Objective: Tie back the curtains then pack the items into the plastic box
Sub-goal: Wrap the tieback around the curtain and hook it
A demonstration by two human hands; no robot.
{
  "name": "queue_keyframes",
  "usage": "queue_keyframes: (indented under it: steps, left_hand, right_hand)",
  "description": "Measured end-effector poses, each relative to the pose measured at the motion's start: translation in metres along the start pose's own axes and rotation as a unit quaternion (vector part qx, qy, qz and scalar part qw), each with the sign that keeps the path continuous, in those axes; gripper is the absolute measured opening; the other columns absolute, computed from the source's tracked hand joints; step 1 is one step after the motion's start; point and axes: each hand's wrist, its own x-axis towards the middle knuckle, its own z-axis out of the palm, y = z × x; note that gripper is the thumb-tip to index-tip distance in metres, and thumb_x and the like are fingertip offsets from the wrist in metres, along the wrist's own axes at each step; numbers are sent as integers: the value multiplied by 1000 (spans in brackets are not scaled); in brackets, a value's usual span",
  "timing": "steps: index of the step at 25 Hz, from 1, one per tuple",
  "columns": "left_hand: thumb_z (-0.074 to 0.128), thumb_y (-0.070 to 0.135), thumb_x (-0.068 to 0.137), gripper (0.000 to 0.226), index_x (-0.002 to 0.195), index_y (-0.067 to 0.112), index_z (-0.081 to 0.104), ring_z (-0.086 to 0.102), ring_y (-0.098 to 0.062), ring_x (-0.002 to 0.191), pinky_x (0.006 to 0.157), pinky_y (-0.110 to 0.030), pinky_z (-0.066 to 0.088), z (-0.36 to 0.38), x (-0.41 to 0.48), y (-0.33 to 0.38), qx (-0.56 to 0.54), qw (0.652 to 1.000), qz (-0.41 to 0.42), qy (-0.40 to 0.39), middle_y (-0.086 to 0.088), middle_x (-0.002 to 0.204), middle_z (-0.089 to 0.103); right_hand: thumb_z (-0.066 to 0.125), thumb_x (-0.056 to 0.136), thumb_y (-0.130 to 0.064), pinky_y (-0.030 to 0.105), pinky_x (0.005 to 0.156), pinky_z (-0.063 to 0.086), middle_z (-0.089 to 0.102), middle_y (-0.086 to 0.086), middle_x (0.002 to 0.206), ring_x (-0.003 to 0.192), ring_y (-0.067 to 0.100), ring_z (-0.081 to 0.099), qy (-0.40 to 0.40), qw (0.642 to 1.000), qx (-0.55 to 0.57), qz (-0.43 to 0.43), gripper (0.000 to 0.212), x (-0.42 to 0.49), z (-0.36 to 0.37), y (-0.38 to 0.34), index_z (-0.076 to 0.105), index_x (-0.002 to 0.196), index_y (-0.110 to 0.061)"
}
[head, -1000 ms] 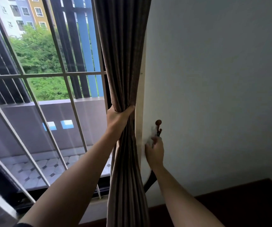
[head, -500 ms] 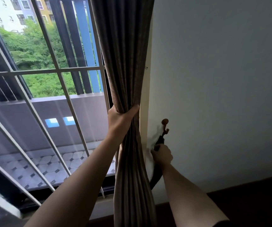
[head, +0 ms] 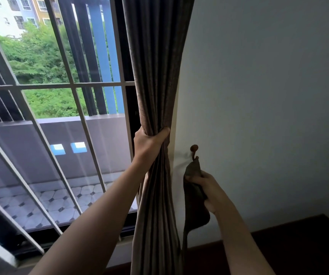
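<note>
Right hand [head: 205, 187] eased down from hook [head: 194, 148] — gripping tieback [head: 193, 170], left hand [head: 149, 143] clutching curtain [head: 155, 76]

What stays out of our sight at the curtain

The curtain [head: 155, 76] runs past the top and bottom edges, so its ends are cut off. Our left hand [head: 149, 143] grips the gathered folds, and its fingers pass out of sight behind the cloth. The tieback [head: 194, 193] in our right hand [head: 207, 187] covers the foot of the hook [head: 194, 149]; whether it hangs on the hook we cannot tell. Its lower end slips behind the curtain. Our forearms [head: 104, 203] are cut by the bottom edge.
</note>
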Motion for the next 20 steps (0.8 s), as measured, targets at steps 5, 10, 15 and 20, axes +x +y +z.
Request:
queue_keyframes:
  steps: [5,10,15,20]
  left_hand:
    - [71,31,63,37,90,6,66,69,-28,69,63,-38,58,11,-4,-1,6,1000,-9,-20,-12,77,70]
    - [70,37,58,45,91,7,67,70,-31,74,69,-44,60,12,-4,1,22,999,-28,-24,-14,79,71]
    - [73,25,73,33,100,7,67,70,-27,85,74,-37,59,5,1,6,45,995,-48,-74,-11,89,71]
    - [73,22,77,32,105,8,66,68,-21,88,75,-29,56,1,5,12,60,992,-62,-95,-6,92,70]
  right_hand:
    - [58,87,-5,24,68,52,70,2,88,81,15,68,-34,992,-89,-83,17,-29,30,-30,65,94,-19]
    - [53,90,-14,35,87,55,67,-1,100,94,14,66,-35,973,-193,-118,18,-29,57,-23,62,105,-20]
    - [35,99,-26,42,97,47,66,12,110,108,26,61,-16,986,-149,-78,35,-16,70,-17,61,114,-9]
    - [59,83,-20,38,87,52,67,3,95,91,19,64,66,973,-149,-164,7,-6,81,-9,64,89,-20]
